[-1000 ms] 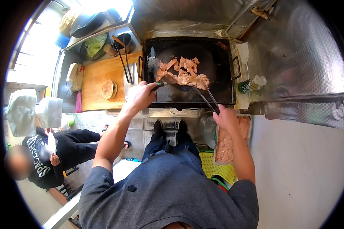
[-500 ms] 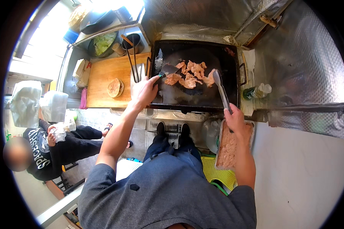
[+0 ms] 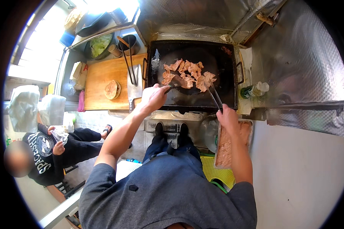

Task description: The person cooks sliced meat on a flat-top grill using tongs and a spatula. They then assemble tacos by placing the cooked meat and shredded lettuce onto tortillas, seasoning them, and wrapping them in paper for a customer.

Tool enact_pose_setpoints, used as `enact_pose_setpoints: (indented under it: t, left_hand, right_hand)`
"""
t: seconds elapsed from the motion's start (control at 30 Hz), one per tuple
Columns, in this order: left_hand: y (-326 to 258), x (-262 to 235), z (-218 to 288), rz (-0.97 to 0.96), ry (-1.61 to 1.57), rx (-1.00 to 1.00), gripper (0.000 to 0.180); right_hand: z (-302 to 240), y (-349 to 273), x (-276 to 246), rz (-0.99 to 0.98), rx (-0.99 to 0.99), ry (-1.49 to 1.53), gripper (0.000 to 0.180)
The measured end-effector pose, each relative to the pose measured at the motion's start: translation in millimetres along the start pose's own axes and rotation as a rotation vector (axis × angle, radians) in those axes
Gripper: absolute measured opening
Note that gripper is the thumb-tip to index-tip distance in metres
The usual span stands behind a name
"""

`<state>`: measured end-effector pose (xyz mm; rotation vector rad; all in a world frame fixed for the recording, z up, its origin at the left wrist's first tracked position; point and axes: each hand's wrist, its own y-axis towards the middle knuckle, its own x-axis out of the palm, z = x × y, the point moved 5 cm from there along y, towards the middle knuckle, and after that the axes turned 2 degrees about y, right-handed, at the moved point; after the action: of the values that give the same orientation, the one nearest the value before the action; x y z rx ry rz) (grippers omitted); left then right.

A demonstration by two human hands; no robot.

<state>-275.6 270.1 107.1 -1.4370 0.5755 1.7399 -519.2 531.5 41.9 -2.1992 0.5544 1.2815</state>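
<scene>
Pinkish meat pieces (image 3: 193,69) lie spread over the middle of a black flat griddle (image 3: 172,97). My left hand (image 3: 153,99) is closed round the dark handle of a spatula (image 3: 177,80), whose blade sits against the near-left meat. In my right hand (image 3: 228,116) is a pair of metal tongs (image 3: 217,99); their tips reach one piece on the right side of the pile. Beyond my left hand, a cleaver (image 3: 135,88) rests on a wooden cutting board (image 3: 97,78), with another pair of dark tongs (image 3: 128,63) across its blade.
A round flatbread (image 3: 112,89) sits on the board, near a bowl of lettuce (image 3: 100,45). Under my right forearm is a tray of raw meat (image 3: 225,147). A green bottle (image 3: 255,90) stands right of the griddle. At left, a seated person (image 3: 46,149) handles a plastic bag.
My left hand and the spatula have shifted right, into the meat. The tongs have swung down and left onto a piece, and the meat is gathered differently.
</scene>
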Motion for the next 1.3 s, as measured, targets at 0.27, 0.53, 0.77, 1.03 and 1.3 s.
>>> enact_pose_setpoints:
  t: [0.27, 0.53, 0.77, 1.03, 1.3]
  left_hand:
    - [-12.7, 41.2, 129.8, -0.335, 0.23, 0.379, 0.043]
    - [247.8, 55.9, 165.9, -0.016, 0.2, 0.134, 0.026]
    - [235.8, 0.8, 79.2, -0.239, 0.253, 0.181, 0.04]
    - [94.7, 37.4, -3.7, 0.142, 0.006, 0.178, 0.046]
    - [63.8, 68.6, 4.8, 0.072, -0.146, 0.077, 0.054]
  right_hand:
    - [24.1, -26.3, -46.1, 0.271, 0.144, 0.4, 0.049]
    - [23.4, -90.7, -46.2, 0.321, 0.269, 0.625, 0.045]
    - [50.9, -98.2, 15.7, 0.12, 0.365, 0.822, 0.04]
    - [20.6, -24.6, -6.3, 0.075, 0.249, 0.544, 0.044]
    - [-13.9, 30.2, 3.7, 0.077, 0.091, 0.337, 0.037]
